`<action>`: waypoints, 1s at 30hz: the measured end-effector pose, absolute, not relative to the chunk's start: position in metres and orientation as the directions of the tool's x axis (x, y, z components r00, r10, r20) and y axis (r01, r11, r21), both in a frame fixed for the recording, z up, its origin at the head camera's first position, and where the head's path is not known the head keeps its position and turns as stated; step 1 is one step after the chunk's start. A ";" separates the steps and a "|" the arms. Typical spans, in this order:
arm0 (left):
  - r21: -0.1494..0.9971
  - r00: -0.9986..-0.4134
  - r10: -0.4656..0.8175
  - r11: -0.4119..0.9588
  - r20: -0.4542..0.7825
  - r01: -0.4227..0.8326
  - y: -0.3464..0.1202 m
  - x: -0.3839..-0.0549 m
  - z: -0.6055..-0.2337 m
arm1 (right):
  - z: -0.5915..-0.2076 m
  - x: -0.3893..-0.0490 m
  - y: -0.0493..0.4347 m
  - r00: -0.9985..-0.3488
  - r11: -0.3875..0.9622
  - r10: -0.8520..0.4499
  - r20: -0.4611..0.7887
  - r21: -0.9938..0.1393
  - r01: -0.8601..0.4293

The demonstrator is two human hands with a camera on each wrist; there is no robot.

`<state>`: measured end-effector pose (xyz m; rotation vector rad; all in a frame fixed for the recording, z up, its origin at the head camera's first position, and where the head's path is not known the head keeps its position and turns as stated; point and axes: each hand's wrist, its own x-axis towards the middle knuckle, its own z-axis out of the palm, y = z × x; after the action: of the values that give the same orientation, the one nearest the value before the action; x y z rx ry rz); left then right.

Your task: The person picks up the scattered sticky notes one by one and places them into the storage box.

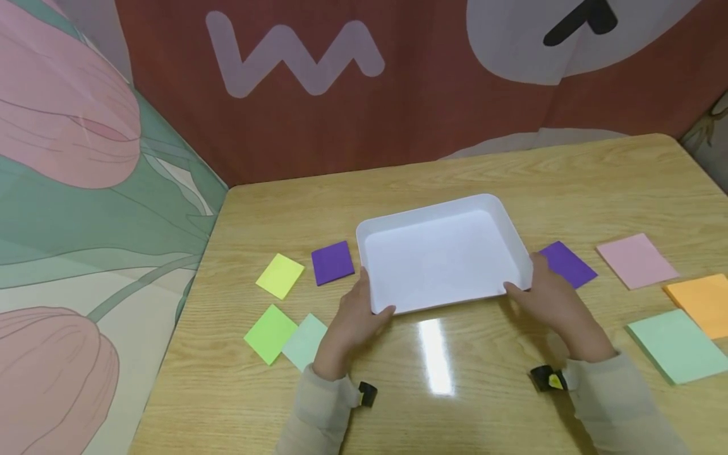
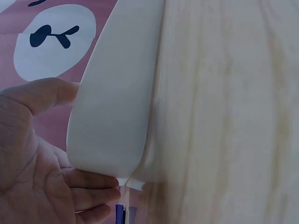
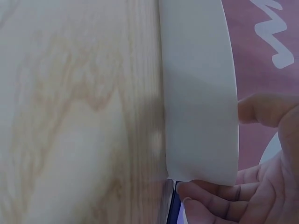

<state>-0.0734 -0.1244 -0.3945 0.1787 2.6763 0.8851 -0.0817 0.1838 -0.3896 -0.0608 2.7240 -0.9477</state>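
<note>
A shallow white rectangular tray (image 1: 443,259) with rounded corners sits in the middle of the wooden table, nothing inside it. My left hand (image 1: 355,319) grips its near left corner, thumb at the front rim and fingers along the left side. At the near right corner, my right hand (image 1: 548,297) holds the tray the same way. Both wrist views show the tray's wall, the left hand's thumb (image 2: 58,93) at its rim and the right hand's fingers (image 3: 212,200) around the corner. A purple sticky note pad (image 1: 569,264) lies just beyond the right hand, partly hidden by it.
Left of the tray lie purple (image 1: 332,263), yellow (image 1: 280,276), green (image 1: 270,335) and mint (image 1: 304,341) sticky notes. On the right are pink (image 1: 637,261), orange (image 1: 702,303) and larger mint (image 1: 679,347) ones. A red patterned backdrop (image 1: 398,126) stands behind the table.
</note>
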 end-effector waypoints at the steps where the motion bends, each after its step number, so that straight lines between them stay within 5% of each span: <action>1: 0.603 -0.943 0.216 0.798 -0.254 0.020 -0.125 -0.073 -0.394 | -0.389 -0.081 0.184 -0.966 0.788 -0.126 -0.225 -0.615 0.041; 30: 0.662 -0.947 0.269 0.744 -0.177 0.088 -0.131 -0.061 -0.395 | -0.387 -0.066 0.186 -0.966 0.824 -0.097 -0.240 -0.564 0.057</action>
<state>-0.0606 -0.1305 -0.3954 0.2804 2.6831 0.9999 -0.0659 0.1860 -0.3867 -0.0308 2.7488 -0.8621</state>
